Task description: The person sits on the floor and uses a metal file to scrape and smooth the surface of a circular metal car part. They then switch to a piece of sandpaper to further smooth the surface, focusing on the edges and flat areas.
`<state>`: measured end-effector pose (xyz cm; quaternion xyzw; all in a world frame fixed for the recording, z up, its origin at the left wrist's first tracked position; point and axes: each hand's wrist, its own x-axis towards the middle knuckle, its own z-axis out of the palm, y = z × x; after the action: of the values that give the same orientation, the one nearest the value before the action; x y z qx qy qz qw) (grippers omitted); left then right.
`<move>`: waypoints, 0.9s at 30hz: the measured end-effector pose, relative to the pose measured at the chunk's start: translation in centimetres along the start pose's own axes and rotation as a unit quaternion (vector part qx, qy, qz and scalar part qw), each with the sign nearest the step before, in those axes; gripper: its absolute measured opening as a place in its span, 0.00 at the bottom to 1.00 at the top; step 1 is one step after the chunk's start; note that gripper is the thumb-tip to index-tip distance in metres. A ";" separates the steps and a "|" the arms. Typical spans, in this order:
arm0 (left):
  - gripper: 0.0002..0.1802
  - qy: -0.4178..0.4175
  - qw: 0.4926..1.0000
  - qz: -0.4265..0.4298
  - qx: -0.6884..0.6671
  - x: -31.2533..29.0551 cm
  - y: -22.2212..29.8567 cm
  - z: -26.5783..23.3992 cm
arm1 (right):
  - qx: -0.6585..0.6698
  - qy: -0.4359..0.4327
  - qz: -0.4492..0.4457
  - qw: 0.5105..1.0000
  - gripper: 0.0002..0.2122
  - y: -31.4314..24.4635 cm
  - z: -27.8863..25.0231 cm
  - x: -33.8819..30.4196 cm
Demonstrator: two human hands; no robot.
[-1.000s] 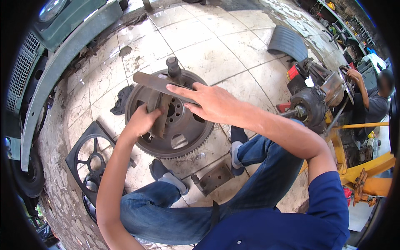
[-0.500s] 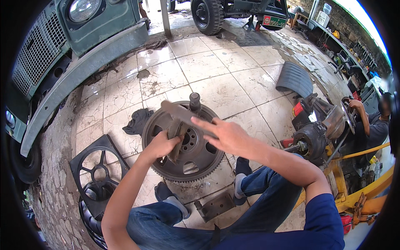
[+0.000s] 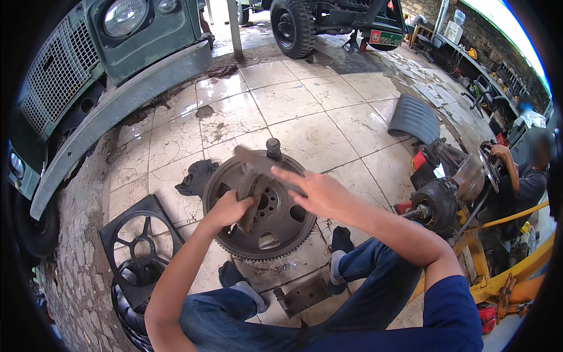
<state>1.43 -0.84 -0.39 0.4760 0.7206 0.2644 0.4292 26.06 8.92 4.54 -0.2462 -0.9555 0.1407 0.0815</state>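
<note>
My left hand (image 3: 230, 210) is closed round a brake shoe (image 3: 247, 221), a curved, worn metal piece held tilted above a toothed flywheel (image 3: 291, 236). In my right hand (image 3: 321, 193) is a flat brown bar (image 3: 257, 160), gripped at its near end with the index finger stretched along it. The bar slants up to the left and crosses over the top of the shoe; whether the two touch I cannot tell. The flywheel lies flat on the tiles between my feet. At its far rim stands a short cylindrical metal part (image 3: 273, 148).
A dark cloth (image 3: 197, 178) lies left of the flywheel. Nearer left is a black fan shroud (image 3: 170, 218); a metal block (image 3: 305, 295) sits between my feet. An axle assembly (image 3: 437, 196) stands right, with a co-worker (image 3: 525, 182) behind it. A vehicle bumper (image 3: 126, 97) juts in at far left.
The view has shifted slightly. Both hands keep their grips, and the flat bar has moved a little over the brake shoe, its far end slightly lower and further right.
</note>
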 end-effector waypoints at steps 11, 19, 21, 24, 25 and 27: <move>0.30 -0.008 1.000 0.002 -0.005 0.4 -0.7 -0.7 | 0.021 -0.004 0.019 1.000 0.31 -0.6 0.5 0.4; 0.29 0.018 1.000 -0.016 0.000 0.3 -0.5 -0.5 | 0.010 0.045 0.010 0.999 0.32 0.0 1.4 0.0; 0.28 0.014 1.000 -0.004 -0.003 0.5 -1.4 -0.5 | 0.014 0.026 -0.022 0.999 0.32 -0.7 1.9 -0.2; 0.27 0.041 0.999 0.013 -0.015 0.0 -0.8 -0.1 | -0.025 0.011 -0.039 0.999 0.32 -1.0 1.8 -0.2; 0.27 0.042 0.999 0.008 -0.015 0.1 -0.7 -0.1 | -0.025 0.027 -0.027 0.999 0.31 -0.3 1.5 -0.2; 0.28 0.042 0.999 -0.003 -0.001 -0.2 0.2 -0.3 | -0.025 0.061 -0.008 0.998 0.31 0.8 0.8 0.3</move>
<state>1.32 -0.93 -0.03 0.4619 0.7392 0.2831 0.4002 25.96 9.59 3.55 -0.2490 -0.9538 0.1007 0.1346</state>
